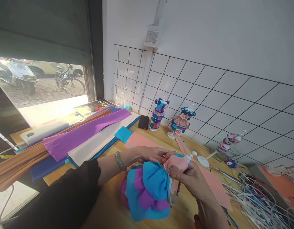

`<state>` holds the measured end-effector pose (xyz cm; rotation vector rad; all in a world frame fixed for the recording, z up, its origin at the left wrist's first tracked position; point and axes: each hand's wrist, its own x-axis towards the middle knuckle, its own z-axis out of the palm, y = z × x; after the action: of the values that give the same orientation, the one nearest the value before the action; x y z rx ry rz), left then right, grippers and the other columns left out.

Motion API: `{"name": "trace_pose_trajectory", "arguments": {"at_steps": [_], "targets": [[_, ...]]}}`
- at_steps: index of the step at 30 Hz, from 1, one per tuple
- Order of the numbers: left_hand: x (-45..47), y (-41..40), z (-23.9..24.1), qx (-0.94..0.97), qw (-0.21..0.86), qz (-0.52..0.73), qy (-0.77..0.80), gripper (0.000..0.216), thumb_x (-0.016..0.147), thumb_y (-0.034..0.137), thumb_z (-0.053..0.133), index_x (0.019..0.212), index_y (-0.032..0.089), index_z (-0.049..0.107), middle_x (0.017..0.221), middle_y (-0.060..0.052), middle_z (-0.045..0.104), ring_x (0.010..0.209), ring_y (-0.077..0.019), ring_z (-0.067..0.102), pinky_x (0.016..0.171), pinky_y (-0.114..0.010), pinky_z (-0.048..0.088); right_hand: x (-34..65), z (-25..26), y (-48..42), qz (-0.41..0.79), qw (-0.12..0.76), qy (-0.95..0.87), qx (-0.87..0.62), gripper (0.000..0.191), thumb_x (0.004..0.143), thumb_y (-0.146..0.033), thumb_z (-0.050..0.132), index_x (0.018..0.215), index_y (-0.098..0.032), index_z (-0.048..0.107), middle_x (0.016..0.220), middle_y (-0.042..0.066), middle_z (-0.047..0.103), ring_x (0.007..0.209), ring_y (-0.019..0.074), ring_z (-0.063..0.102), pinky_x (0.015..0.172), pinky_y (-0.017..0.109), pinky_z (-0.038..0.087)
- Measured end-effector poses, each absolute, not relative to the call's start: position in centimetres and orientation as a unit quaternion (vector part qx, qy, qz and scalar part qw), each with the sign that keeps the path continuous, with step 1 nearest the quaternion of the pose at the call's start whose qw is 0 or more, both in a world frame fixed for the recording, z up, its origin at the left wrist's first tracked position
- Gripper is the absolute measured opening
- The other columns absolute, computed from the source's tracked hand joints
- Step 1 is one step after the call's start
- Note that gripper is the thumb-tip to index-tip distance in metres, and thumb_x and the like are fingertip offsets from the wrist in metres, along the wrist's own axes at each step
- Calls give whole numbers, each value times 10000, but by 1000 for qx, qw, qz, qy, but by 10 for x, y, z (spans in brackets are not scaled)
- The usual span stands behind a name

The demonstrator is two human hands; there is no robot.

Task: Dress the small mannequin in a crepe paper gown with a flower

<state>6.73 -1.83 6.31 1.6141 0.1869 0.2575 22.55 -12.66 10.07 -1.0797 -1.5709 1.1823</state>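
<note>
Both my hands hold a paper doll over the wooden table. Its skirt is ruffled blue and purple crepe paper, its bodice is pink, and a small white head sticks out to the right. My left hand, with a green bangle on the wrist, pinches the pink bodice from behind. From below, my right hand has its fingers closed around the bodice and waist. A pink paper sheet lies under the doll.
Two finished paper dolls stand by the tiled wall, a third lies tilted at right. Long crepe sheets, purple, white, brown and blue, lie at left. A black phone rests nearby. Paper strips pile at right.
</note>
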Motion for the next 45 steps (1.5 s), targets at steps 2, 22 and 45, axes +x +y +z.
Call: {"name": "trace_pose_trajectory", "arguments": {"at_steps": [2, 22, 45], "targets": [[68, -17, 58, 713, 687, 117, 78, 650, 658, 471, 694, 1216, 182, 527, 953, -54, 616, 798, -197, 594, 639, -295, 469, 225, 101, -127, 481, 436, -632, -423, 241, 680, -303, 749, 913, -257, 711, 1055, 48, 663, 924, 228, 611, 726, 295, 527], [71, -21, 61, 666, 736, 116, 40, 773, 631, 511, 718, 1299, 240, 436, 1170, -60, 560, 1025, -225, 553, 759, -309, 472, 228, 100, -127, 421, 430, -645, -470, 232, 641, -322, 769, 848, -223, 737, 925, 77, 708, 812, 251, 656, 665, 328, 560], [59, -20, 82, 727, 616, 296, 70, 410, 661, 330, 748, 1031, 187, 645, 1020, -72, 640, 1008, -178, 574, 935, -350, 418, 256, 88, -120, 439, 442, -608, -492, 235, 619, -397, 773, 693, -191, 687, 657, 36, 659, 588, 168, 577, 551, 281, 494]]}}
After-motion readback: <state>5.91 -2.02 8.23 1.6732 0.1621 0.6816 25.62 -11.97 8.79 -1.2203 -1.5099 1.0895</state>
